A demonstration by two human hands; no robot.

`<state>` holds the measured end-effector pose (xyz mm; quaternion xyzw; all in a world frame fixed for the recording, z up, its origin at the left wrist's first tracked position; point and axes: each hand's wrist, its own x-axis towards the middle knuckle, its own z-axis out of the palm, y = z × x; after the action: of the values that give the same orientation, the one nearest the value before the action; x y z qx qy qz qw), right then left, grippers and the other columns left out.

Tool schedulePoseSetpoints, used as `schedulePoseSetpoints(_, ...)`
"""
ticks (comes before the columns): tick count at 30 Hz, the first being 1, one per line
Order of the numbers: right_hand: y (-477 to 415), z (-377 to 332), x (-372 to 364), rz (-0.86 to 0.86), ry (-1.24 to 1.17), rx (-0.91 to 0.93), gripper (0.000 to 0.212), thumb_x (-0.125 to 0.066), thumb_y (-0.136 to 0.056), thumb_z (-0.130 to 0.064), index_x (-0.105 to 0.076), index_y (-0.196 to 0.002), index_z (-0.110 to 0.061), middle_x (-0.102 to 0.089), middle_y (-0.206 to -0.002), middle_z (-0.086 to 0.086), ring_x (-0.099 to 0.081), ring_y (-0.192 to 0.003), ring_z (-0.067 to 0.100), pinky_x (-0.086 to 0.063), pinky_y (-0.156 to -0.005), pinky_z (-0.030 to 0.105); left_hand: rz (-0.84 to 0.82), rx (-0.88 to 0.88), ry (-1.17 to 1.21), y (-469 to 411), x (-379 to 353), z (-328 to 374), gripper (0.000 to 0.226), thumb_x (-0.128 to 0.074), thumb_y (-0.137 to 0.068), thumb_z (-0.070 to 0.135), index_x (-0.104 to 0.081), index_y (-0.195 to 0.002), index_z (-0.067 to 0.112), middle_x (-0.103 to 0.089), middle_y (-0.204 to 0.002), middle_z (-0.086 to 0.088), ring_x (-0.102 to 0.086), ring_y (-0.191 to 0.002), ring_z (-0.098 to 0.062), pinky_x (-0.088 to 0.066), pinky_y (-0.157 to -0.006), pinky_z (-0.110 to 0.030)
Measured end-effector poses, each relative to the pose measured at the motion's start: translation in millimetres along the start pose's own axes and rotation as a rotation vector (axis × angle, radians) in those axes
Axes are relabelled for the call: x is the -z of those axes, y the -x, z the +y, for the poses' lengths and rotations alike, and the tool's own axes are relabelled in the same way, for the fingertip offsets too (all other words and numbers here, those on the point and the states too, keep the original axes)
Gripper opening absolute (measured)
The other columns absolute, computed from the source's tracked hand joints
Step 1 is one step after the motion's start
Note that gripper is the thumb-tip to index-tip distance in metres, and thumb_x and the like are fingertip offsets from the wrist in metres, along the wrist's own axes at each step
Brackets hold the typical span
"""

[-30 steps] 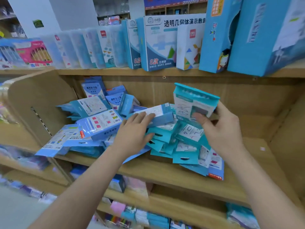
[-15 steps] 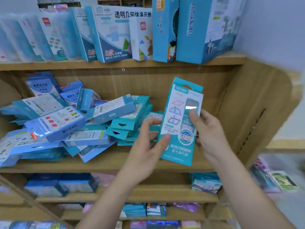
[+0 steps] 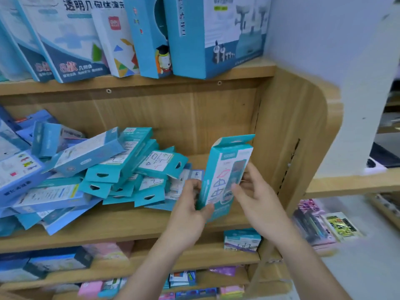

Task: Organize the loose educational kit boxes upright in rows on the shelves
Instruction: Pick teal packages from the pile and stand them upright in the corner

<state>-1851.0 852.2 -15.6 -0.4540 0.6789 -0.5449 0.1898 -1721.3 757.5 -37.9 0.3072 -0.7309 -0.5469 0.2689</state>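
We hold one teal kit box (image 3: 227,169) nearly upright at the right end of the middle shelf (image 3: 129,224). Our left hand (image 3: 190,211) fingers curl round its lower left edge, and our right hand (image 3: 255,204) pinches its right side. The loose pile (image 3: 121,169) lies just left.

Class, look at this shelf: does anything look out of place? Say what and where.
Yes. On the middle shelf, kit boxes lie toppled in a heap instead of standing in rows. Only one box, held by the left hand and right hand, is upright.
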Motion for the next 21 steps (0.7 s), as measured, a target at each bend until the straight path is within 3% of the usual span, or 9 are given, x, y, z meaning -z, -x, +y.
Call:
schedulePoseSetpoints(2,-3.8,13.6,10.0,0.004,0.077,0.017,0.038,-0.051,-0.095,-0.019,-0.043,-0.114,-0.051,-0.061,-0.114,-0.023,-0.055,-0.104,-0.007,-0.049,-0.085,0.017,-0.012,-0.031,-0.207,-12.8,-13.6,1.9,0.028,-0.063,-0.089,0.020,-0.050,-0.112,0.030,-0.062,-0.115,0.013,-0.059,-0.104,-0.002,-0.051,-0.086,-0.027)
schedulePoseSetpoints(4,-9.3,26.6,18.5,0.004,0.117,0.037,0.037,-0.051,-0.095,-0.021,-0.045,-0.120,-0.046,-0.060,-0.116,-0.016,-0.054,-0.106,0.000,-0.050,-0.087,0.028,0.057,-0.064,-0.436,-25.8,-22.3,3.0,0.029,-0.064,-0.088,0.029,-0.054,-0.116,0.029,-0.064,-0.112,0.014,-0.058,-0.099,-0.005,-0.047,-0.079,-0.025)
schedulePoseSetpoints(6,-14.6,37.4,25.4,0.012,0.097,0.027,0.043,-0.051,-0.095,-0.022,-0.042,-0.130,-0.044,-0.058,-0.121,-0.014,-0.053,-0.112,0.003,-0.049,-0.090,0.028,0.115,-0.056,-0.500,-35.6,-29.0,3.5,0.031,-0.065,-0.087,0.031,-0.053,-0.115,0.028,-0.066,-0.110,0.011,-0.059,-0.097,-0.008,-0.049,-0.075,-0.027)
schedulePoseSetpoints(9,-23.4,46.5,30.1,-0.003,0.065,-0.026,0.060,-0.053,-0.095,-0.026,-0.023,-0.144,-0.042,-0.049,-0.134,-0.015,-0.046,-0.123,0.003,-0.045,-0.098,0.025,0.175,-0.023,-0.502,-50.7,-34.5,1.7,0.031,-0.064,-0.088,0.026,-0.050,-0.116,0.025,-0.064,-0.118,0.008,-0.059,-0.106,-0.010,-0.045,-0.073,-0.019)
schedulePoseSetpoints(12,-38.1,50.9,28.8,-0.013,0.005,-0.020,0.070,-0.056,-0.093,-0.026,-0.014,-0.146,-0.043,-0.048,-0.121,-0.029,-0.047,-0.120,-0.003,-0.041,-0.095,0.019,0.210,-0.023,-0.559,-67.8,-34.3,-2.7,0.027,-0.062,-0.090,0.018,-0.051,-0.115,0.020,-0.064,-0.119,0.005,-0.059,-0.109,-0.013,-0.044,-0.076,-0.018)
schedulePoseSetpoints(14,-50.3,50.9,26.8,-0.037,-0.118,-0.036,0.068,-0.059,-0.090,-0.032,-0.018,-0.142,-0.048,-0.051,-0.117,-0.029,-0.048,-0.118,-0.004,-0.045,-0.095,0.025,0.218,-0.036,-0.583,-76.2,-32.7,-5.7,0.026,-0.061,-0.090,0.016,-0.053,-0.114,0.019,-0.066,-0.116,0.003,-0.061,-0.108,-0.015,-0.051,-0.081,-0.025)
schedulePoseSetpoints(17,-68.8,45.2,22.2,-0.016,-0.270,-0.075,0.041,-0.059,-0.085,-0.045,-0.048,-0.124,-0.042,-0.065,-0.107,-0.015,-0.061,-0.107,0.006,-0.056,-0.086,0.039,0.213,-0.045,-0.613,-81.3,-28.6,-3.8,0.029,-0.062,-0.089,0.013,-0.054,-0.117,0.018,-0.067,-0.116,0.000,-0.061,-0.108,-0.017,-0.051,-0.087,-0.031)
schedulePoseSetpoints(19,-78.3,36.3,16.1,0.032,-0.382,-0.105,0.020,-0.057,-0.087,-0.042,-0.061,-0.103,-0.030,-0.070,-0.090,-0.015,-0.067,-0.092,0.006,-0.059,-0.075,0.036,0.208,-0.079,-0.625,-80.6,-23.1,2.0,0.028,-0.062,-0.089,0.014,-0.054,-0.116,0.018,-0.067,-0.115,0.001,-0.062,-0.106,-0.016,-0.051,-0.089,-0.035)
schedulePoseSetpoints(21,-86.1,32.4,8.9,0.055,-0.431,-0.135,0.013,-0.055,-0.090,-0.038,-0.063,-0.092,-0.028,-0.072,-0.082,-0.017,-0.069,-0.081,0.001,-0.060,-0.067,0.031,0.234,-0.135,-0.643,-75.8,-11.1,9.1,0.034,-0.063,-0.088,0.017,-0.055,-0.121,0.021,-0.067,-0.115,0.003,-0.063,-0.103,-0.014,-0.051,-0.088,-0.034)
